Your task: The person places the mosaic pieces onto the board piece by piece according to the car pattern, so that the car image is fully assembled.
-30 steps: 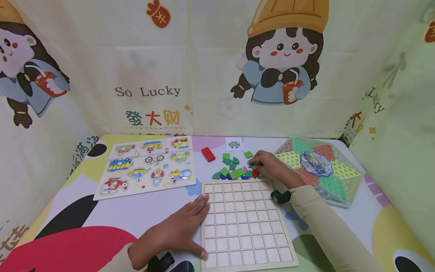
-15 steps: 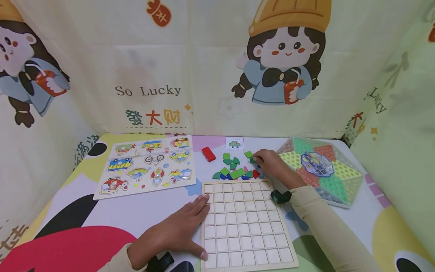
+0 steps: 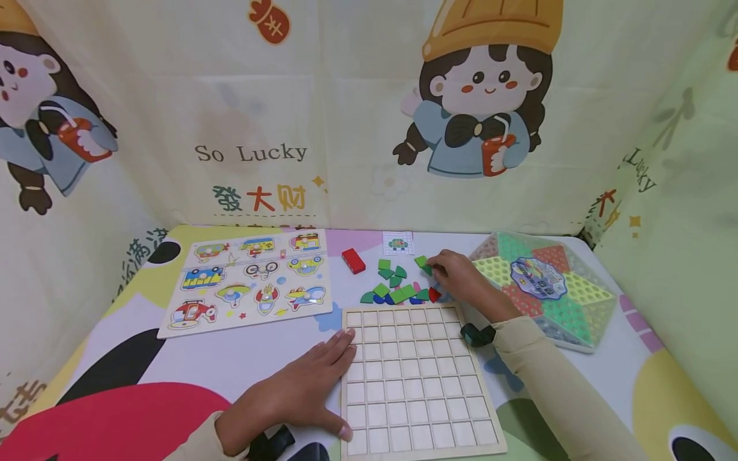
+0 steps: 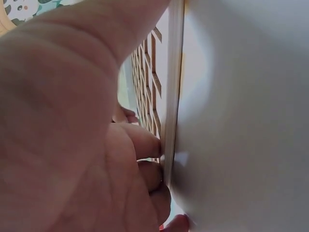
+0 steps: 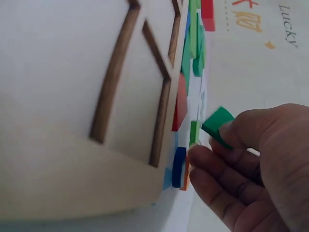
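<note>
A wooden grid board (image 3: 406,379) with square cells lies in front of me. My left hand (image 3: 308,378) rests along its left edge, fingers extended and thumb at the lower corner; the left wrist view shows the fingertips at the board's rim (image 4: 173,92). Past the board's far right corner, my right hand (image 3: 464,282) pinches a small green tile (image 5: 218,124) between thumb and forefinger, most clearly seen in the right wrist view. Close to those fingertips lies a light green square tile (image 3: 421,261). Several green, blue and red tiles (image 3: 403,294) lie along the board's far edge.
A vehicle picture puzzle board (image 3: 248,278) lies left, a clear hexagonal box with coloured panels (image 3: 542,288) right. Behind the tiles are a red block (image 3: 353,261) and a small picture card (image 3: 398,243). A printed curtain (image 3: 346,115) hangs behind the table.
My right hand has moved slightly back and to the right with the green tile, uncovering more of the red tile near the board. The left hand stays put.
</note>
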Available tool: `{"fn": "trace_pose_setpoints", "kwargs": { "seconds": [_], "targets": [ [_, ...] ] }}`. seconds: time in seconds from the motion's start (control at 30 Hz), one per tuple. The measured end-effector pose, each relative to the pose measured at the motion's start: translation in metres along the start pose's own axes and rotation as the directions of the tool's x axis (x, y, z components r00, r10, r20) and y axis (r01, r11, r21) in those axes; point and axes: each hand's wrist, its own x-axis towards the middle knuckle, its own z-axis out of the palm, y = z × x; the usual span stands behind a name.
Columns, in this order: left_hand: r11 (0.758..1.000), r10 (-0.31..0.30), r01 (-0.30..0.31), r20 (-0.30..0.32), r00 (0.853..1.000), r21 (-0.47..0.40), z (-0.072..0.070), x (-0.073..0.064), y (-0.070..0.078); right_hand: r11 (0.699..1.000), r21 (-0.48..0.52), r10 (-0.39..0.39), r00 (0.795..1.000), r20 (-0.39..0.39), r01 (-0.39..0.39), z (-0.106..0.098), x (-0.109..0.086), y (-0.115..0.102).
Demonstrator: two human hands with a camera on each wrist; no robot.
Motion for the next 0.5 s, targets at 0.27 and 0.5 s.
{"fn": "trace_pose_setpoints", "kwargs": {
  "seconds": [0.27, 0.5],
  "targets": [
    [1.0, -0.001, 0.001, -0.002, 1.0, 0.005, 0.002, 0.0, -0.003, 0.988, 0.143, -0.051, 0.999, 0.004, 0.05, -0.003, -0.005, -0.01],
    [1.0, -0.014, 0.014, -0.021, 1.0, 0.018, 0.007, 0.001, 0.0, 0.97, 0.212, -0.116, 0.993, -0.015, 0.117, -0.003, -0.012, -0.025]
  ]
}}
